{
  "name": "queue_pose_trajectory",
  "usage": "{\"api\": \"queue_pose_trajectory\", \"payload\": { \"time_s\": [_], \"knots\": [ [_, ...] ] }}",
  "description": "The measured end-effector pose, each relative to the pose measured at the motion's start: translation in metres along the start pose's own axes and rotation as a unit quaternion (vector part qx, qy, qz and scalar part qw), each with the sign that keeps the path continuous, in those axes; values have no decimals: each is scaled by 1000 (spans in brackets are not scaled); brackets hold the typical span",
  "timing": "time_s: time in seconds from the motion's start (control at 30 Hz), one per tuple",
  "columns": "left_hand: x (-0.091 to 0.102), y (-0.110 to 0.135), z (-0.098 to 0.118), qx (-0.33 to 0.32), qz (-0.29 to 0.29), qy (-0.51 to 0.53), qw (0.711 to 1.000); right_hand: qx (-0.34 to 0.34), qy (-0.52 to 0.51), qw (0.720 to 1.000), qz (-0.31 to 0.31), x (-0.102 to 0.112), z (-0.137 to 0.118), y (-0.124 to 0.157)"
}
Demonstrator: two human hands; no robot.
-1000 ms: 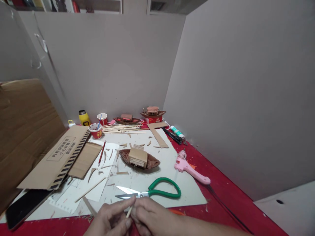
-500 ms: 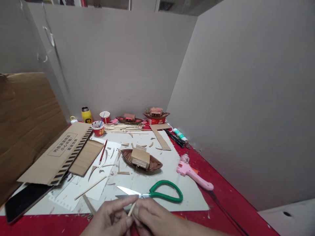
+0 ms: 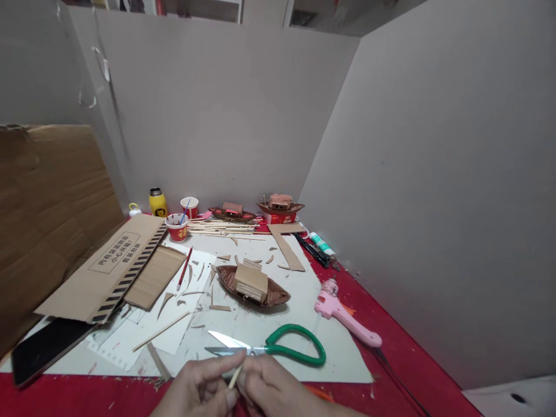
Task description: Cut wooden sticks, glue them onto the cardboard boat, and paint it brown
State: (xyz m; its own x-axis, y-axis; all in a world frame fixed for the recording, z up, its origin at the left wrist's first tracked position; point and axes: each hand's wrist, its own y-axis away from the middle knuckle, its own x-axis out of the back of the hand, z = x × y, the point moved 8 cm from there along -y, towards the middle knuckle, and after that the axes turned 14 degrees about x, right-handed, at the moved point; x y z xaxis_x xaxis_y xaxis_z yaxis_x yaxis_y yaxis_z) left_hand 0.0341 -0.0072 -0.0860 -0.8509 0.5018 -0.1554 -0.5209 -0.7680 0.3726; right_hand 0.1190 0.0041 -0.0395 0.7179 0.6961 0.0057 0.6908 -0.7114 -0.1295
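Note:
At the front edge of the table my left hand [image 3: 207, 383] and my right hand [image 3: 271, 383] meet, both closed on a short pale wooden stick [image 3: 235, 376]. The stick tilts between my fingertips, and its lower end is partly hidden. Just beyond my fingers lie green-handled scissors [image 3: 296, 345], their blades apart and pointing left. Further back, a brown model boat [image 3: 275, 294] with a cardboard cabin [image 3: 252, 280] rests on the white sheet [image 3: 343, 359].
A pink glue gun [image 3: 347, 315] lies to the right with its cord trailing forward. Cardboard pieces [image 3: 108, 263] and a phone [image 3: 50, 347] are at left. Paper cups [image 3: 177, 229], wooden sticks [image 3: 226, 226] and two more model boats [image 3: 280, 204] stand along the back.
The view has shifted slightly, so the scene sits a little further right. My hands stay together on the stick, with only a small change of finger position.

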Motion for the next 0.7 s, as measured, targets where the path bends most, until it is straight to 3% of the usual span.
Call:
{"api": "queue_pose_trajectory", "payload": {
  "time_s": [0.3, 0.5, 0.7],
  "knots": [
    [2, -1, -2, 23, -16, 14, 1000, -92, 7, 996, 8, 11, 9, 11],
    [0, -1, -2, 19, -14, 4, 1000, -74, 38, 996, -17, 5, 1, 9],
    [-8, 5, 11, -47, -1, -65, 997, -31, 34, 999, -15, 2, 0, 5]
  ]
}}
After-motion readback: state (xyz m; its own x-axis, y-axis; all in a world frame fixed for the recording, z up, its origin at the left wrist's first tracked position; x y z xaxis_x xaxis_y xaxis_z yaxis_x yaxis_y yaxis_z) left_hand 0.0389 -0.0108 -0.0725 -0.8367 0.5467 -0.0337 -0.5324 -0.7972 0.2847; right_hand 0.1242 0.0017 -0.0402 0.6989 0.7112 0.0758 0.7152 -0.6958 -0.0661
